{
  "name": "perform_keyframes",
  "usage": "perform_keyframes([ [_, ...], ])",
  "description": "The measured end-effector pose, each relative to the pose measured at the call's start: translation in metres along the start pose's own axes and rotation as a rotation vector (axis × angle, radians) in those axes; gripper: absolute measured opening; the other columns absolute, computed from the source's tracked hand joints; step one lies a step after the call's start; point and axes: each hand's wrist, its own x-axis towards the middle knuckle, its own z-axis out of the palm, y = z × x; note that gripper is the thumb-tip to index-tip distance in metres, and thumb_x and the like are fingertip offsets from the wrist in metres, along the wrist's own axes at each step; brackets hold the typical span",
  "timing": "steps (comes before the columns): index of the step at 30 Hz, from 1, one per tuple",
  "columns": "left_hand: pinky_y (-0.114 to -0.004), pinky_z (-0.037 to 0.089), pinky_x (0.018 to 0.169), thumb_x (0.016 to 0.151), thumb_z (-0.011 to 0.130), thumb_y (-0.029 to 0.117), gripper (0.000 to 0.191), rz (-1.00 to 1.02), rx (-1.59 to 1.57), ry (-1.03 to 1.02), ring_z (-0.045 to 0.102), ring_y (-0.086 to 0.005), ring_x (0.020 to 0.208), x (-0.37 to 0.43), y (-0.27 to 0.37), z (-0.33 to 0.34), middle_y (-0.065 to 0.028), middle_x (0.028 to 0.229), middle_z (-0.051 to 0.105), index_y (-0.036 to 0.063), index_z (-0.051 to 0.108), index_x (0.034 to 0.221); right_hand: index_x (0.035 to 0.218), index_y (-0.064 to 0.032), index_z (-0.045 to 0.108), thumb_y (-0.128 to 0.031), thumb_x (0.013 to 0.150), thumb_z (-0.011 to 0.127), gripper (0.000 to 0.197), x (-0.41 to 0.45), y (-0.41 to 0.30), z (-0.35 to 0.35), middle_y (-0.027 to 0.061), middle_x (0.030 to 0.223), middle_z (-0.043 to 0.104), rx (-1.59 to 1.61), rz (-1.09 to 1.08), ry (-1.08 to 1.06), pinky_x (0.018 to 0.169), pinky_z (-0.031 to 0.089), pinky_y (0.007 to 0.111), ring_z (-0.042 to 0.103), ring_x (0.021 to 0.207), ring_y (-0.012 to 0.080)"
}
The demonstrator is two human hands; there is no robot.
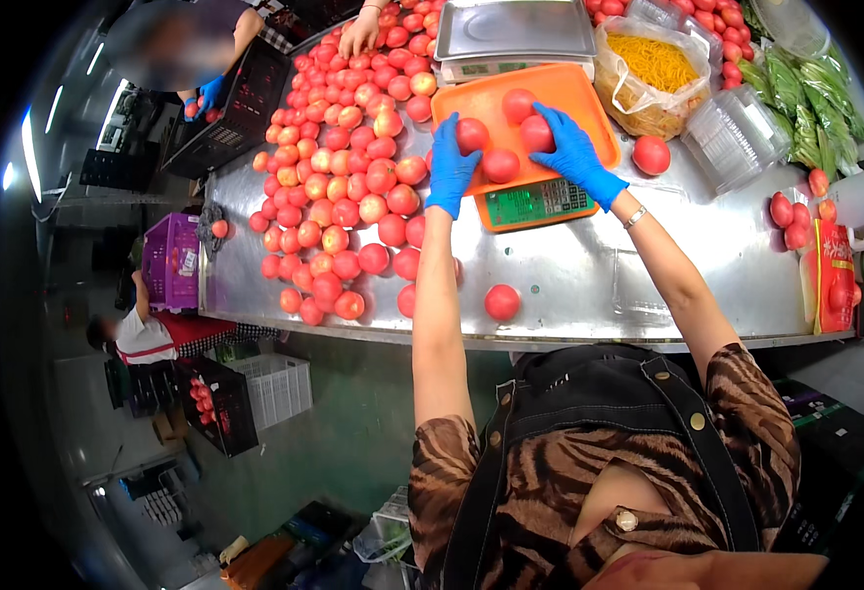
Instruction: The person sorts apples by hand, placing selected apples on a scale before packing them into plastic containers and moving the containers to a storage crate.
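Note:
An orange plastic tray (587, 96) rests on a digital scale (535, 203) with a lit green display and a keypad. Several red tomatoes sit in the tray. My left hand (449, 168), in a blue glove, curls around a tomato (472, 136) at the tray's left side. On the right, the thumb and fingers of my blue-gloved right hand (578, 153) clasp another tomato (536, 133). Between and just below them lies a tomato (500, 165), and one more tomato (519, 105) is at the back.
Loose tomatoes (343, 210) cover the left of the metal table (697, 295). Behind the tray stands a second scale with a steel pan (516, 29). Rubber bands in a bag (653, 74), clear plastic boxes (738, 136) and bagged greens (808, 103) are at right. Another person's hand (360, 33) touches far tomatoes.

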Motion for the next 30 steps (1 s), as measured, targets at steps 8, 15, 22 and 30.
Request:
perform_keyframes([
  [8, -0.031, 0.044, 0.082, 0.073, 0.07, 0.019, 0.056, -0.488, 0.164, -0.194, 0.049, -0.0227, 0.099, -0.146, 0.056, -0.032, -0.0127, 0.112, 0.048, 0.0003, 0.043, 0.119, 0.128, -0.0147, 0.04, -0.024, 0.07, 0.067, 0.065, -0.019, -0.022, -0.022, 0.0143, 0.122, 0.046, -0.08, -0.15, 0.162, 0.088, 0.041, 0.041, 0.047, 0.106, 0.034],
  [15, -0.04, 0.042, 0.087, 0.063, 0.073, 0.017, 0.074, -0.515, 0.218, -0.358, 0.046, -0.0362, 0.102, -0.245, 0.08, -0.002, -0.0184, 0.113, 0.043, 0.0043, 0.037, 0.127, 0.128, -0.0113, 0.041, -0.021, 0.07, 0.069, 0.065, 0.001, -0.013, -0.003, 0.0158, 0.12, 0.047, -0.127, 0.059, -0.058, 0.094, 0.039, 0.038, 0.047, 0.11, 0.0312],
  [22, -0.037, 0.042, 0.088, 0.064, 0.075, 0.014, 0.072, -0.438, -0.108, -0.004, 0.049, -0.0314, 0.103, -0.191, 0.093, 0.0, -0.0169, 0.113, 0.045, 0.0037, 0.038, 0.126, 0.125, -0.0072, 0.042, -0.019, 0.07, 0.072, 0.064, -0.037, -0.029, -0.02, 0.0128, 0.121, 0.048, 0.143, 0.039, 0.196, 0.094, 0.04, 0.034, 0.048, 0.112, 0.0257],
  [30, -0.04, 0.037, 0.087, 0.062, 0.075, 0.022, 0.071, -0.025, 0.088, -0.033, 0.049, -0.032, 0.102, -0.027, 0.128, 0.034, -0.0147, 0.111, 0.05, 0.0075, 0.043, 0.123, 0.123, -0.0081, 0.043, -0.021, 0.067, 0.072, 0.064, -0.144, -0.041, -0.024, 0.014, 0.117, 0.049, 0.237, 0.234, -0.031, 0.091, 0.041, 0.036, 0.05, 0.108, 0.0295],
])
